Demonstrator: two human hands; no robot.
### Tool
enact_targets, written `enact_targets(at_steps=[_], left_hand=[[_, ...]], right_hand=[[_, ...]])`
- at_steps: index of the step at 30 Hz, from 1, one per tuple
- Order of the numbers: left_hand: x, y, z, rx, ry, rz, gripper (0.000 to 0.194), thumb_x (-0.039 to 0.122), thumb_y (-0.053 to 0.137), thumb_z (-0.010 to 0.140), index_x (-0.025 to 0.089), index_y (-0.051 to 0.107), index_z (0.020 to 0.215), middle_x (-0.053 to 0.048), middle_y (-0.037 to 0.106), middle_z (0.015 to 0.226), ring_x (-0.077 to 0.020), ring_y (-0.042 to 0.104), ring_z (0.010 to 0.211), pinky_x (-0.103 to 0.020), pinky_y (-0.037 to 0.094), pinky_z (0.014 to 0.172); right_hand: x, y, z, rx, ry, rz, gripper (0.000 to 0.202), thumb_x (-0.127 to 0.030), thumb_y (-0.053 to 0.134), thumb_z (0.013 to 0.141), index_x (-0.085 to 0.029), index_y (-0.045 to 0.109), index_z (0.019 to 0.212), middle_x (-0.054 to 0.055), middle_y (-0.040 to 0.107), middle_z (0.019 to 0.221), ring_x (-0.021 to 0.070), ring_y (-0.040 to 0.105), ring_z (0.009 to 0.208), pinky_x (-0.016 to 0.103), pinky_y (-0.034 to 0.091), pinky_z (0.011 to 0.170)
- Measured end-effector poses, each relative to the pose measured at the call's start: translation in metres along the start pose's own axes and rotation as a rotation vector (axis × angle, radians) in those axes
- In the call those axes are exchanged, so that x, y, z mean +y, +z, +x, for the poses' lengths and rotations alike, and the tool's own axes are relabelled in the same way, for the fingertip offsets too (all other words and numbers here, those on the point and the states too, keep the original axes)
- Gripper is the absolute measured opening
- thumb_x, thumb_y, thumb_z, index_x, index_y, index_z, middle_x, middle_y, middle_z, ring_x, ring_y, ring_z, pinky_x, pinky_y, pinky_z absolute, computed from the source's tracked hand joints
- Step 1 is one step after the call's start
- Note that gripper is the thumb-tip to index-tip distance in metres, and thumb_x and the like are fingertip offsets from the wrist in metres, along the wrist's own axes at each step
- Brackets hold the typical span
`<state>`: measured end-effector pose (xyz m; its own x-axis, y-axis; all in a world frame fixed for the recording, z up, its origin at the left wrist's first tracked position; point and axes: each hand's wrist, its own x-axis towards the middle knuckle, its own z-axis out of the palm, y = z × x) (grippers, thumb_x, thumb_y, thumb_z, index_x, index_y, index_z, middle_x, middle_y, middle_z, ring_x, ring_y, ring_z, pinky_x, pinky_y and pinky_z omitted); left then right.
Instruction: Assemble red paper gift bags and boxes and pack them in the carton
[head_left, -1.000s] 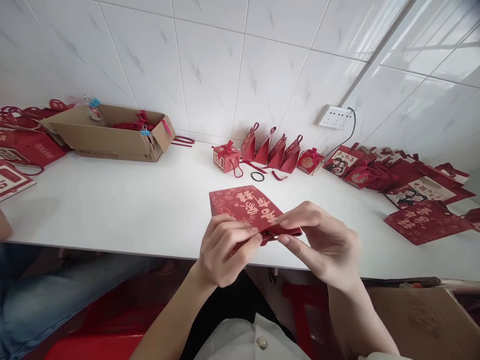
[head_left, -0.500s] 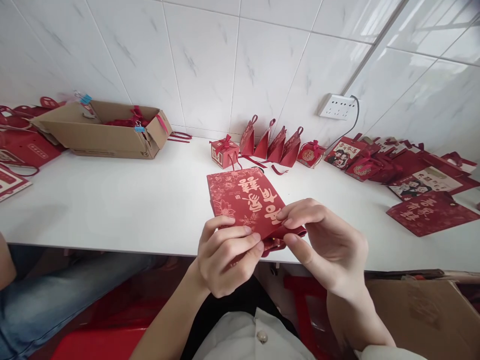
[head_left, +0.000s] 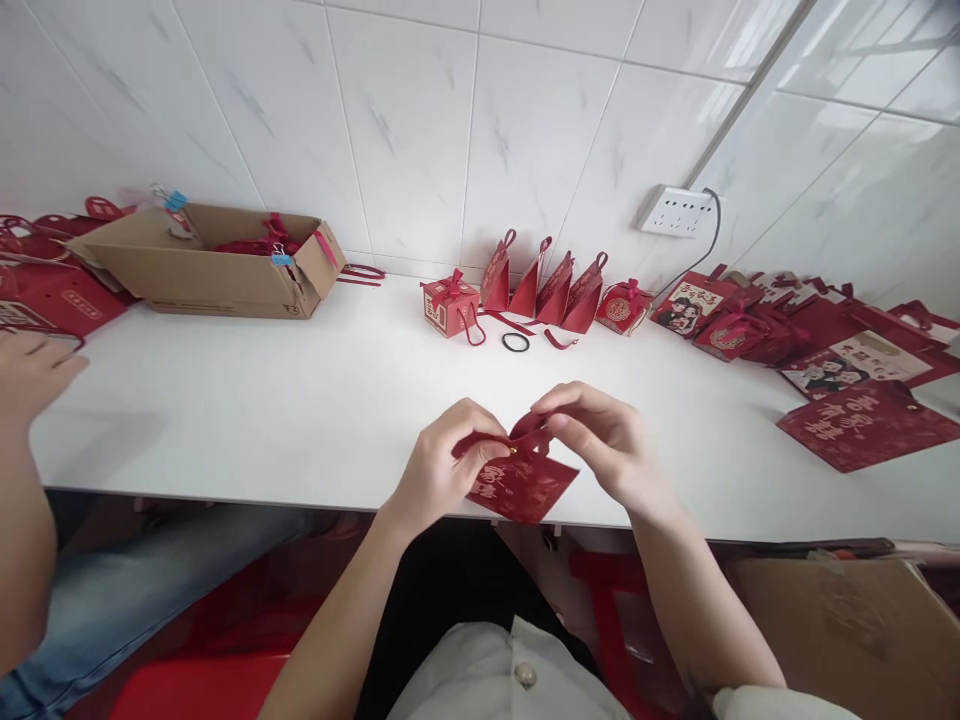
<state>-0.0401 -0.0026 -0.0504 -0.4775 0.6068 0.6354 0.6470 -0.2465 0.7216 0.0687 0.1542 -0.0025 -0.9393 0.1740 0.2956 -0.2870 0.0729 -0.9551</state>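
Observation:
A red paper gift bag (head_left: 536,490) with pale gold characters and flowers hangs at the table's front edge, its top edge up. My left hand (head_left: 448,455) is closed on that top edge, thumb beside a small gold eyelet (head_left: 514,451). A dark red ribbon (head_left: 527,424) arches above the bag, and my right hand (head_left: 596,435) pinches its right end. The fingertips partly hide how the ribbon runs through the bag. Beyond my hands, a black ring-shaped band (head_left: 515,343) lies on the white table (head_left: 300,400).
Four-sided red box (head_left: 451,305), several pointed red boxes (head_left: 555,285) and a round-patterned box (head_left: 622,308) line the wall. At right are stacked bags and a flat red bag (head_left: 862,425). A cardboard carton (head_left: 225,280) stands left; another person's hand (head_left: 34,370) rests nearer.
The bag has been turned and lowered to the table's front edge. My left hand has shifted to its top edge, my right to the ribbon. Another person's hand has appeared at left.

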Motion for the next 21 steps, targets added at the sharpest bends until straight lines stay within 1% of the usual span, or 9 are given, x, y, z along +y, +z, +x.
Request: enact_targets(at_steps=[3, 6, 9, 11, 13, 16, 17, 18, 21], left_hand=[[-0.027, -0.007, 0.002, -0.108, -0.138, -0.268, 0.017, 0.032, 0.058, 0.089, 0.019, 0.061, 0.079, -0.009, 0.054, 0.102, -0.0207, 0.057, 0.102, -0.03, 0.051, 0.073], [-0.048, -0.013, 0.012, -0.223, -0.181, -0.442, 0.018, 0.035, 0.054, 0.091, 0.02, 0.059, 0.081, -0.01, 0.048, 0.126, -0.0263, 0.041, 0.128, -0.036, 0.049, 0.087], [-0.06, -0.013, 0.024, -0.348, -0.191, -0.364, 0.022, 0.037, 0.051, 0.092, 0.02, 0.058, 0.08, -0.008, 0.042, 0.138, -0.0266, 0.031, 0.136, -0.042, 0.037, 0.104], [-0.062, -0.01, 0.027, -0.37, -0.224, -0.283, 0.026, 0.043, 0.05, 0.091, 0.02, 0.059, 0.082, -0.008, 0.04, 0.141, -0.0278, 0.03, 0.137, -0.044, 0.032, 0.108], [-0.058, -0.005, 0.021, -0.25, -0.309, -0.199, 0.028, 0.048, 0.053, 0.088, 0.022, 0.058, 0.096, -0.01, 0.04, 0.141, -0.0285, 0.032, 0.136, -0.046, 0.032, 0.108], [-0.041, 0.002, 0.001, 0.131, -0.46, -0.05, 0.041, 0.05, 0.059, 0.084, 0.023, 0.053, 0.113, -0.011, 0.049, 0.132, -0.027, 0.041, 0.13, -0.044, 0.038, 0.103], [-0.032, 0.004, -0.007, 0.205, -0.481, -0.036, 0.04, 0.05, 0.057, 0.085, 0.022, 0.053, 0.114, -0.011, 0.052, 0.128, -0.0256, 0.045, 0.127, -0.042, 0.04, 0.102], [-0.024, 0.006, -0.014, 0.225, -0.485, -0.041, 0.04, 0.049, 0.055, 0.086, 0.021, 0.054, 0.115, -0.011, 0.055, 0.126, -0.0244, 0.048, 0.124, -0.04, 0.042, 0.101], [-0.004, 0.01, -0.026, 0.131, -0.489, -0.063, 0.044, 0.043, 0.058, 0.086, 0.02, 0.053, 0.122, -0.009, 0.059, 0.123, -0.0217, 0.055, 0.116, -0.034, 0.046, 0.097]], right_hand=[[0.018, -0.005, 0.005, -0.05, 0.049, 0.111, 0.021, -0.038, 0.055, 0.094, -0.02, 0.066, 0.096, 0.004, 0.064, 0.088, 0.0189, 0.063, 0.085, 0.036, 0.053, 0.08], [0.04, 0.005, 0.006, -0.019, 0.065, -0.023, 0.019, -0.038, 0.061, 0.09, -0.021, 0.064, 0.097, 0.004, 0.062, 0.094, 0.0195, 0.061, 0.091, 0.036, 0.051, 0.086], [0.061, 0.021, 0.004, 0.07, 0.05, -0.136, 0.023, -0.042, 0.064, 0.085, -0.02, 0.063, 0.091, 0.005, 0.06, 0.094, 0.0198, 0.06, 0.09, 0.035, 0.052, 0.084], [0.073, 0.029, 0.002, 0.172, 0.052, -0.149, 0.027, -0.046, 0.063, 0.085, -0.019, 0.062, 0.087, 0.005, 0.061, 0.089, 0.0194, 0.06, 0.085, 0.033, 0.054, 0.076], [0.08, 0.033, 0.0, 0.225, 0.07, -0.146, 0.029, -0.047, 0.059, 0.087, -0.018, 0.061, 0.088, 0.006, 0.063, 0.086, 0.0189, 0.061, 0.08, 0.031, 0.054, 0.068], [0.084, 0.038, -0.002, 0.266, 0.074, -0.149, 0.026, -0.043, 0.059, 0.088, -0.018, 0.061, 0.092, 0.007, 0.065, 0.089, 0.0187, 0.062, 0.082, 0.032, 0.054, 0.071], [0.084, 0.04, -0.002, 0.27, 0.073, -0.153, 0.024, -0.041, 0.06, 0.087, -0.018, 0.06, 0.093, 0.006, 0.065, 0.09, 0.0187, 0.062, 0.083, 0.033, 0.054, 0.073], [0.084, 0.043, -0.002, 0.268, 0.067, -0.158, 0.022, -0.039, 0.061, 0.086, -0.018, 0.06, 0.094, 0.006, 0.065, 0.091, 0.0187, 0.061, 0.083, 0.033, 0.053, 0.074], [0.086, 0.05, 0.001, 0.272, 0.049, -0.182, 0.019, -0.035, 0.063, 0.083, -0.018, 0.058, 0.089, 0.005, 0.063, 0.088, 0.0179, 0.062, 0.08, 0.034, 0.053, 0.075]])
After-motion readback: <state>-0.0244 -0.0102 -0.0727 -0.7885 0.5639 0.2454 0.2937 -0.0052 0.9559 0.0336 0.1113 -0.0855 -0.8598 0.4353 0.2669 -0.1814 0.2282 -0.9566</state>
